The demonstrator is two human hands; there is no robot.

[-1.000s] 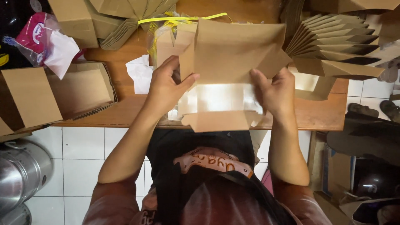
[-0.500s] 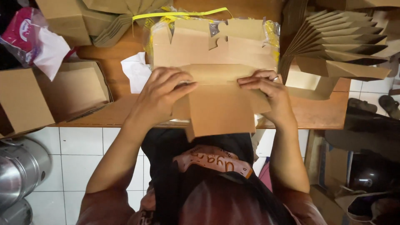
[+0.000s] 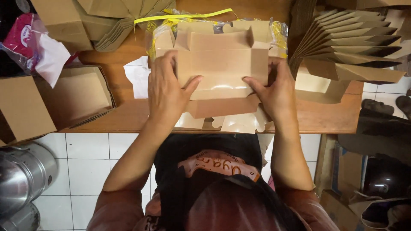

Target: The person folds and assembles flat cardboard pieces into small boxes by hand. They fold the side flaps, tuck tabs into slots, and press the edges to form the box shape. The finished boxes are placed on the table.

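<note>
A brown cardboard box blank [image 3: 222,64], partly folded up, sits on the wooden table [image 3: 325,117] in front of me. My left hand [image 3: 167,90] grips its left side with the thumb pressed on the front panel. My right hand [image 3: 276,92] holds the right side the same way. A folded flap [image 3: 220,107] juts toward me below my thumbs. Behind the blank lies a stack of flat blanks in clear plastic tied with yellow strap [image 3: 184,17].
An assembled open brown box [image 3: 81,92] sits at left beside a flat lid [image 3: 21,107]. Fanned folded boxes [image 3: 355,47] pile at right. A pink bag with white tissue [image 3: 38,47] is far left. Metal pots [image 3: 21,179] stand on the tiled floor.
The blank has been lifted from lying flat to standing with its side walls folded up. Both hands slid from the front flap out to the box's sides.
</note>
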